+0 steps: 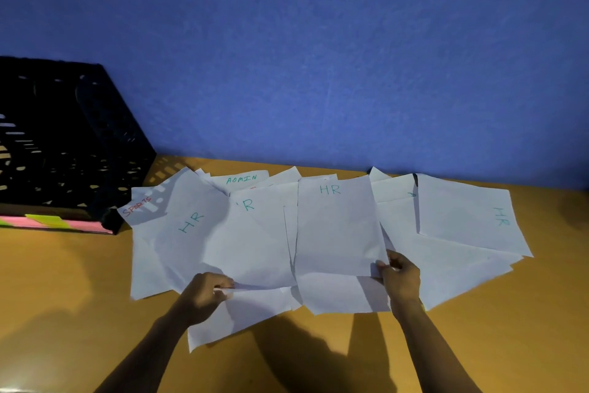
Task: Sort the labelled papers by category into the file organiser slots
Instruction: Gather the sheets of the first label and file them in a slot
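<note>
- The papers are lying fanned out and overlapping across the wooden counter [63,281], against the blue wall [318,58], so sorting looks to be at its gathering stage: no sheet can be seen entering the file organiser [73,144].
- The left hand [204,294] is pinching the near edge of a sheet marked "R" [251,239], its first letter hidden by the overlapping sheet to its left; fingers and thumb are closed on the paper.
- The right hand [398,278] is gripping the near right corner of the middle HR sheet [334,227], fingers clamped on that corner.
- Both sheets are lifting slightly off the pile, which suggests the person is collecting the HR category first.
- Another HR sheet [188,227] is lying tilted just left of the held pair, and a fourth HR sheet [468,217] is sitting at the far right, turned sideways.
- A SPORTS sheet [140,207] is poking out at the left beside the organiser, and an ADMIN sheet [242,179] is showing at the far edge, mostly covered.
- The organiser is standing at the far left of the counter, with pink and green tabs [51,222] along its near base; their wording is too small to read.
- The next move probably calls for stacking the two held sheets, gathering the remaining HR pages, then carrying them left to the matching slot without dragging the loose sheets underneath.
</note>
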